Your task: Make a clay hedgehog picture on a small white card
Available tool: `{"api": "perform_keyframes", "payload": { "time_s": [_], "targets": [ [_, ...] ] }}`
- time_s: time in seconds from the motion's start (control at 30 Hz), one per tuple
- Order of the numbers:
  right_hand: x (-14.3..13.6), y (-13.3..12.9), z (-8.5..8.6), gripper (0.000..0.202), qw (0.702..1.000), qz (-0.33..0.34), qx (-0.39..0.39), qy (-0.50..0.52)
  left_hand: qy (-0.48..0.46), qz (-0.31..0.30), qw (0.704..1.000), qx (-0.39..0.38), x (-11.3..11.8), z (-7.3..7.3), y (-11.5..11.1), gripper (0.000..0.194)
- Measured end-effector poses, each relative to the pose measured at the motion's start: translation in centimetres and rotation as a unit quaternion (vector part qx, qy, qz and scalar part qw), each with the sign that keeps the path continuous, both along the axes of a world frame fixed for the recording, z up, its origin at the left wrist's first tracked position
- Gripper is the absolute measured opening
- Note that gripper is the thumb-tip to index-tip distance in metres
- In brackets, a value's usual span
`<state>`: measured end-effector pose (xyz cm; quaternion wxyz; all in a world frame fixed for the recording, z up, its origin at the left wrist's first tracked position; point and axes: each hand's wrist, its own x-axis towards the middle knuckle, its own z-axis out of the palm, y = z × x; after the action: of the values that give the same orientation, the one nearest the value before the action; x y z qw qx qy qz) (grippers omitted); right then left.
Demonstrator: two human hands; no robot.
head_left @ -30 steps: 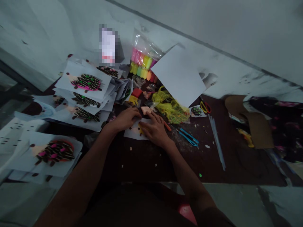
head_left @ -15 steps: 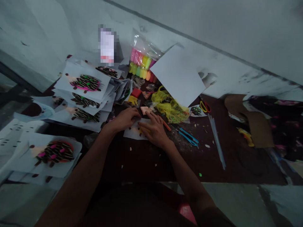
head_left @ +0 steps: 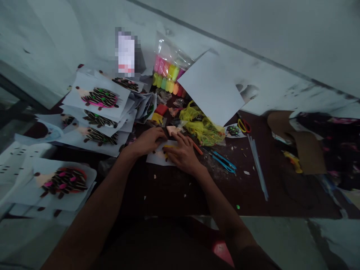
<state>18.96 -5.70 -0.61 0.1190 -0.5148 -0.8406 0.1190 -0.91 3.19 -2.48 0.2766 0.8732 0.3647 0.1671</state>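
A small white sheet of paper point(head_left: 157, 159) lies on the dark table between my hands, with a pale figure and small dark pieces on it. My left hand point(head_left: 152, 140) rests at the sheet's upper left edge, its fingers bent; whatever is under their tips is hidden. Over the sheet's right side lies my right hand point(head_left: 184, 153), fingers stretched and apart, pressing on a yellow strip point(head_left: 169, 146) that looks like clay. Just beyond the fingertips sits a peach-coloured lump point(head_left: 171, 129). An orange stick point(head_left: 198, 148) lies beside my right hand.
Stacked papers with clay hedgehogs point(head_left: 99, 98) stand at left. Behind are a bag of coloured clay point(head_left: 165, 73), a yellow plastic bag point(head_left: 204, 129) and a large white sheet point(head_left: 212, 88). A blue cutter point(head_left: 223, 162), scissors point(head_left: 244, 126) and clear sticks point(head_left: 258, 168) lie right.
My right hand has shifted very slightly on the sheet, and a bit more of the yellow strip shows. My left hand stays in place. The whole view has tilted a little.
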Motion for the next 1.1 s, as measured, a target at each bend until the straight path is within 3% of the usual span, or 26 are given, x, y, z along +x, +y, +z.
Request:
{"api": "perform_keyframes", "payload": {
  "time_s": [0.2, 0.3, 0.37, 0.63, 0.83, 0.97, 1.1],
  "targets": [
    [0.8, 0.2, -0.2, 0.026, 0.992, -0.062, 0.034, 0.1, -0.01, -0.007, 1.0, -0.003, 0.0, -0.2, 0.2, 0.028],
    [1.5, 0.3, -0.1, 0.02, 0.973, -0.123, 0.089, 0.175, -0.014, -0.004, 1.0, -0.007, -0.1, -0.1, 0.2, 0.027],
    [1.9, 0.3, 0.1, 0.026, 0.958, -0.154, 0.107, 0.215, -0.017, 0.004, 1.0, -0.014, -0.2, 0.1, 0.1, 0.027],
    [4.9, -0.7, 0.5, 0.014, 0.939, -0.239, -0.004, 0.247, -0.064, 0.083, 0.993, -0.061, -0.3, 0.5, -0.1, 0.031],
    [6.7, -2.9, 2.2, 0.01, 0.942, -0.279, -0.04, 0.184, -0.081, 0.126, 0.987, -0.058, 0.1, 0.2, 0.1, 0.029],
    [6.6, -3.9, 3.2, 0.014, 0.947, -0.309, -0.08, 0.044, -0.082, 0.14, 0.984, -0.068, 0.2, 0.1, 0.0, 0.031],
    [6.1, -4.2, 4.2, 0.039, 0.927, -0.34, -0.108, -0.118, -0.091, 0.148, 0.982, -0.07, 0.3, 0.0, 0.0, 0.032]
  ]
}}
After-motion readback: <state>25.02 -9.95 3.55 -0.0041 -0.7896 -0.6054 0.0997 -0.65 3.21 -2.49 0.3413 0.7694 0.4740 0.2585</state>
